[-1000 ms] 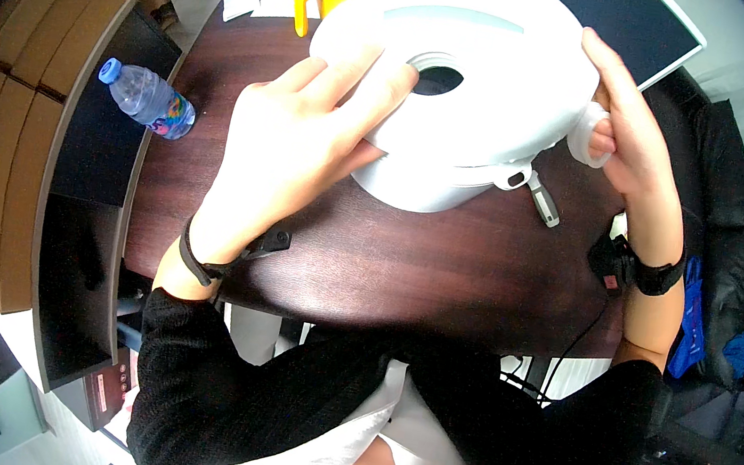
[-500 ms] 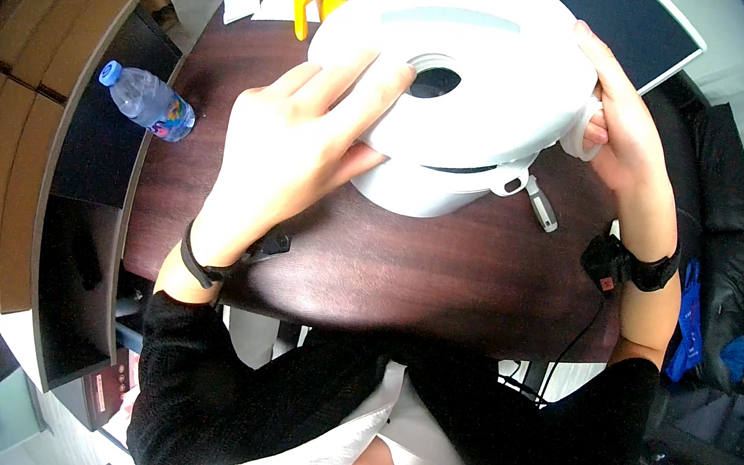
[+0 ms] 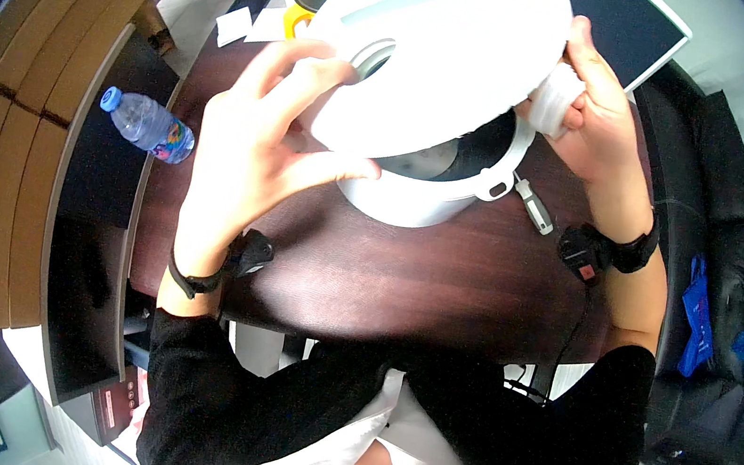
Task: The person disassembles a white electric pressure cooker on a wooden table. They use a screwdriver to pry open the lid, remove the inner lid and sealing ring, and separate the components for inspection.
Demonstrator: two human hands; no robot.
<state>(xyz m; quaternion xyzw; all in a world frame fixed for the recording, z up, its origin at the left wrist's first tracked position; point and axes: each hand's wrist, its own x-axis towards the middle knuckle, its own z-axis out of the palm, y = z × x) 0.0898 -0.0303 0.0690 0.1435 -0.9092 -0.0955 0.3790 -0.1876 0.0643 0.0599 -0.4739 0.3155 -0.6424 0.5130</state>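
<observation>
A large white round lid [image 3: 483,53] is tilted above a white pot [image 3: 410,202], baring part of its dark interior and a pale disc inside. The lid has a round opening on its left and a long pale window. My left hand [image 3: 258,126] is curled at the lid's left edge, fingers by the opening, thumb stretched along the lower rim. My right hand [image 3: 599,103] holds the lid's right side, thumb on the rim and fingers around a white ribbed piece [image 3: 554,98]. Whether that piece is fixed to the lid, I cannot tell.
A grey-handled tool [image 3: 534,208] lies right of the pot on the dark wooden table [image 3: 384,282]. A yellow-handled pan [image 3: 299,18] stands behind. To the left is a water bottle [image 3: 147,125] beside stacked cardboard boxes [image 3: 0,209]. Black devices [image 3: 583,253] are strapped at my wrists.
The lid has swung up and left, tilting off the pot, so the pot's inside now shows. My left hand has shifted left with it, and its thumb has spread from the fingers.
</observation>
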